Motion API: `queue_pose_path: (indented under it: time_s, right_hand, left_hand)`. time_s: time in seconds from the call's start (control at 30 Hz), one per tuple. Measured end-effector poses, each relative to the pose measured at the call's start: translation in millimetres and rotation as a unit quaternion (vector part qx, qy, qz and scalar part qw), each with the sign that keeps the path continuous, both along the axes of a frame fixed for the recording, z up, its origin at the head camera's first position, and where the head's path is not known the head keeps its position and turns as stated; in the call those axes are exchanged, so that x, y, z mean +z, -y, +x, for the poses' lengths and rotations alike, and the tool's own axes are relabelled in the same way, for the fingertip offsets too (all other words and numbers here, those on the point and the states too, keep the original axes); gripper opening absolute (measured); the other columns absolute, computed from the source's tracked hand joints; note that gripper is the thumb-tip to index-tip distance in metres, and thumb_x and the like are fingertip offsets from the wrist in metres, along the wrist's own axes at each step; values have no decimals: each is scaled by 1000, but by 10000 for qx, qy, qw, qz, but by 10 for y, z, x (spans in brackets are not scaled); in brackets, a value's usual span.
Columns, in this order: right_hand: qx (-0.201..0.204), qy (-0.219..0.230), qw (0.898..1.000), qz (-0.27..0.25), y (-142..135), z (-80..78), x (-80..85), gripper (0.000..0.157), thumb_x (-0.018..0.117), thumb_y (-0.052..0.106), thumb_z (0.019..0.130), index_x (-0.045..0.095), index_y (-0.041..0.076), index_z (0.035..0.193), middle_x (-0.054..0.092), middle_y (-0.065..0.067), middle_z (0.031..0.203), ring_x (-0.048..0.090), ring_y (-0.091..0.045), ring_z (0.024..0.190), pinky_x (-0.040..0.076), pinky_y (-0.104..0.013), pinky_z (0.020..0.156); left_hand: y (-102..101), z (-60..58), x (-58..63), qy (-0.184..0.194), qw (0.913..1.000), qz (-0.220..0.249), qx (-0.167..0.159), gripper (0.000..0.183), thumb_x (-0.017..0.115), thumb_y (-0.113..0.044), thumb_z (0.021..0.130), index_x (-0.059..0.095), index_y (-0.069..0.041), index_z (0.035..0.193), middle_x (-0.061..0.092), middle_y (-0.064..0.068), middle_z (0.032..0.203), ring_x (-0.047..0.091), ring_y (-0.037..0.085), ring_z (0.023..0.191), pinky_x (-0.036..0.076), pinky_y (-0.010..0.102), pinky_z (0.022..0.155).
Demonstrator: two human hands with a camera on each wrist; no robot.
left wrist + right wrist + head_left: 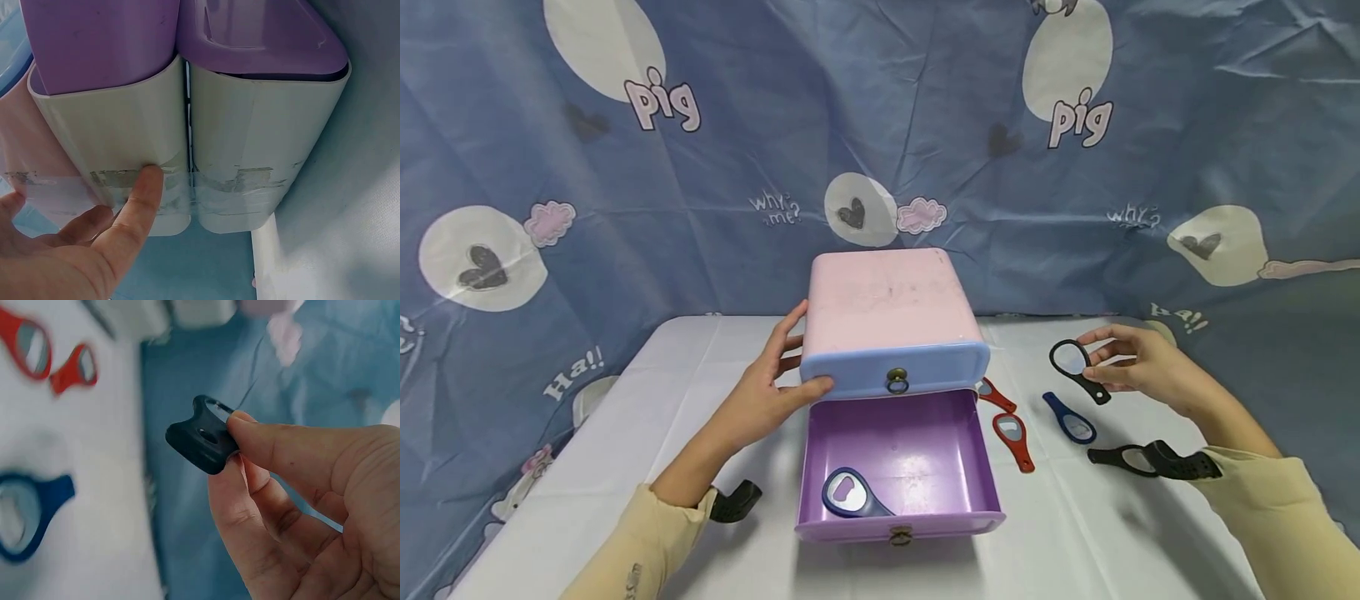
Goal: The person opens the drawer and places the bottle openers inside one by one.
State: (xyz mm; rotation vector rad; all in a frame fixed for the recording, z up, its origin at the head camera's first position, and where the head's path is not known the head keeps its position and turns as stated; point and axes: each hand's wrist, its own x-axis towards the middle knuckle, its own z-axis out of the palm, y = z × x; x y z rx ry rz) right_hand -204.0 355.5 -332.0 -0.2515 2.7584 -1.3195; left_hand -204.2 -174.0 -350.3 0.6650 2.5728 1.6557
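Observation:
My left hand [763, 400] steadies a small drawer cabinet [887, 300] with a pink top. Its thumb rests on the closed blue drawer's front [850, 373]; the other fingers lie along the side. In the left wrist view, one straight finger touches a cream section [231, 137] of the cabinet. Below, a purple drawer [925, 525] stands pulled out, with a blue-framed hand mirror [848, 492] inside at its front left. To the right, my right hand [1138, 367] pinches a black hand mirror [206, 440] between thumb and fingers, raised above the table.
On the white table [715, 567], right of the cabinet, lie a red mirror [1015, 442], another red one [1000, 398] partly hidden by the cabinet, a blue mirror [1067, 417], and a black mirror [1108, 457] near the right wrist strap. Blue printed cloth [737, 275] hangs behind.

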Motion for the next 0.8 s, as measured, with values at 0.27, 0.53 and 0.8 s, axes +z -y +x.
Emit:
queue_pose_path:
  time_s: [0.27, 0.53, 0.8]
  right_hand:
    - [162, -459, 9987, 121, 298, 197, 261, 52, 85, 17, 94, 65, 8, 141, 71, -6, 107, 76, -8, 90, 65, -30, 78]
    - [457, -880, 9944, 370, 549, 427, 425, 44, 86, 16, 93, 71, 14, 134, 73, -8, 106, 79, -11, 90, 62, -29, 76]
    - [989, -1045, 9883, 499, 730, 604, 551, 42, 87, 14, 92, 75, 15, 132, 75, -1, 100, 77, -10, 84, 60, -26, 74]
  left_hand:
    - [-6, 10, 7, -67, 10000, -13, 21, 99, 79, -36, 98, 12, -60, 166, 33, 13, 171, 44, 42, 153, 55, 61, 106]
    - [-8, 0, -3, 4, 10000, -33, -11, 98, 78, -36, 99, 11, -61, 166, 31, 15, 172, 44, 42, 154, 55, 62, 107]
    - [-17, 4, 22, -52, 10000, -39, 3, 99, 78, -35, 99, 11, -57, 168, 30, 18, 172, 44, 45, 153, 57, 61, 106]
